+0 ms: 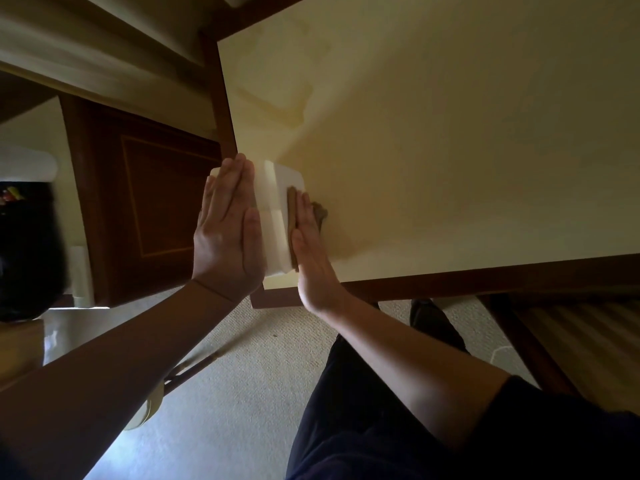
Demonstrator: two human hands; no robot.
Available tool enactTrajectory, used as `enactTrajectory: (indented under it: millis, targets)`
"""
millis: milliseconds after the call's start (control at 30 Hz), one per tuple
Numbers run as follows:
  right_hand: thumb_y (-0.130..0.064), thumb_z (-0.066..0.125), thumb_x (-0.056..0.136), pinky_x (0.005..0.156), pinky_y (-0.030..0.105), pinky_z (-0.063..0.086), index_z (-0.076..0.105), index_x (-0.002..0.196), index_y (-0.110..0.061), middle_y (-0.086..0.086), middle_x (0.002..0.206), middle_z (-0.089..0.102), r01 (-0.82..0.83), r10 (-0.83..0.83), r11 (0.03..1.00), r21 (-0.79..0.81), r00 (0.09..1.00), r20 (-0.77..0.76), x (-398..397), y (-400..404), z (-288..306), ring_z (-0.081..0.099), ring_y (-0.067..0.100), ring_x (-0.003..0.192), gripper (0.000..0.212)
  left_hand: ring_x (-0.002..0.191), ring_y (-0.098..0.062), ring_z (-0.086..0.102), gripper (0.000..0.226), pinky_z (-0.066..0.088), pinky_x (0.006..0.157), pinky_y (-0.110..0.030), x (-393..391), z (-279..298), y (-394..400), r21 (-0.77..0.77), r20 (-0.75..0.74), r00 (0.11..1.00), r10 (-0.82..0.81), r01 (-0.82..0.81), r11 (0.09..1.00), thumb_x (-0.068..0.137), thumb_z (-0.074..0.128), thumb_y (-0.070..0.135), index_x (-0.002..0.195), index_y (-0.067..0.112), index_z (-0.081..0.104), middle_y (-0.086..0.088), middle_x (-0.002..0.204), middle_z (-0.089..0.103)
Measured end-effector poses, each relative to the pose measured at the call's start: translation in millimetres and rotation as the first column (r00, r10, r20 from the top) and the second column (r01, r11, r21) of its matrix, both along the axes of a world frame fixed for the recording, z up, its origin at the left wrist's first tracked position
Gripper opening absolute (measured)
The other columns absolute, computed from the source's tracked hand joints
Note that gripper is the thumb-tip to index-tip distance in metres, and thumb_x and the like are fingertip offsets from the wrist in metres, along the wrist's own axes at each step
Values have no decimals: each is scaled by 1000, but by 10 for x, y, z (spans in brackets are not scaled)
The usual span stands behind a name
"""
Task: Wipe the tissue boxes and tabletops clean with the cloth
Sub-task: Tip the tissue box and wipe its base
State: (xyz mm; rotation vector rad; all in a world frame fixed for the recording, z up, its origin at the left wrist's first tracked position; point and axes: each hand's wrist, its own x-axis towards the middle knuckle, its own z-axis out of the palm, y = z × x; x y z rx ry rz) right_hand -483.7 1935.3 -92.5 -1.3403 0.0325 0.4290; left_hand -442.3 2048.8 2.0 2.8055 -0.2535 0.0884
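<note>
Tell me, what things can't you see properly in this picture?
- Cloth: head view, only a brownish scrap shows past the right hand, which covers the rest.
- Tissue box: its left side is hidden behind the flat left hand.
- Tabletop: cut off by the picture's top and right edges.
- Dark objects at the far left: too blurred and dim to name.

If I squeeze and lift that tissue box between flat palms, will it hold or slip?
The tissue box looks smooth-sided, and both the left hand and right hand press it with straight fingers, so it may slip without firm pressure. It is probably light and hollow, so its walls may flex. Sitting at the tabletop corner, it could slide off.
</note>
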Motion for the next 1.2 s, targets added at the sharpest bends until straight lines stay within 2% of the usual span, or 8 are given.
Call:
enactTrajectory:
  millis: [100,233,433,567,667,833,967,1200]
  targets:
    - [-25,17,113,131,57,-5,8,168,-11,-2,178,1,13,-13,1000,0,999,39,-100,21,165,-9,17,163,58,153,-35,32,53,24,125,-58,-6,-10,0,26,2,1000,-30,30,999,103,35,12,152,-9,41,-21,161,38]
    - [-16,19,111,131,57,-7,9,167,-10,0,177,2,52,-53,999,15,992,115,-27,65,313,-8,18,164,57,154,-35,32,54,24,125,-59,3,-23,19,36,1,999,-36,36,999,103,34,12,152,-9,40,-21,161,38]
    - [-18,20,112,130,57,-7,12,167,-6,5,177,7,61,-55,998,-26,980,190,417,119,190,-6,17,164,57,154,-33,33,54,25,125,-57,13,-31,33,27,9,999,-47,47,999,104,33,14,152,-8,41,-20,161,38]
    - [-35,16,111,131,52,-3,18,167,-12,5,176,15,71,-54,991,-114,988,146,744,177,-3,-2,16,164,61,154,-33,32,53,23,125,-57,8,-24,30,18,2,999,-35,35,999,103,35,11,152,-7,41,-19,162,38]
    - [-40,16,109,132,47,-3,16,167,-10,5,176,12,47,-39,993,-108,996,81,779,179,-117,-3,16,163,65,153,-33,33,53,23,126,-56,8,-24,32,14,2,999,-33,33,999,102,36,8,152,-7,42,-19,161,39]
    - [-29,20,112,132,53,0,9,166,-15,-7,173,6,26,-27,999,-30,1000,-12,451,147,-120,-4,13,163,57,154,-33,32,53,22,127,-55,2,-22,21,3,-2,1000,-23,23,1000,102,36,9,153,-7,41,-19,162,38]
    - [-26,19,114,132,53,0,7,168,-15,-6,176,1,10,-10,1000,5,1000,-30,77,57,-8,-6,10,163,56,154,-32,31,54,22,127,-55,8,-25,26,8,-3,1000,-21,22,1000,102,35,10,153,-6,41,-18,162,38]
    - [-21,18,113,131,51,-8,5,165,-17,-8,175,-1,40,-41,999,16,996,76,15,58,388,-10,11,163,54,153,-32,34,53,20,128,-48,26,-28,11,-36,-1,1000,19,-19,999,105,30,16,151,-5,45,-16,160,41]
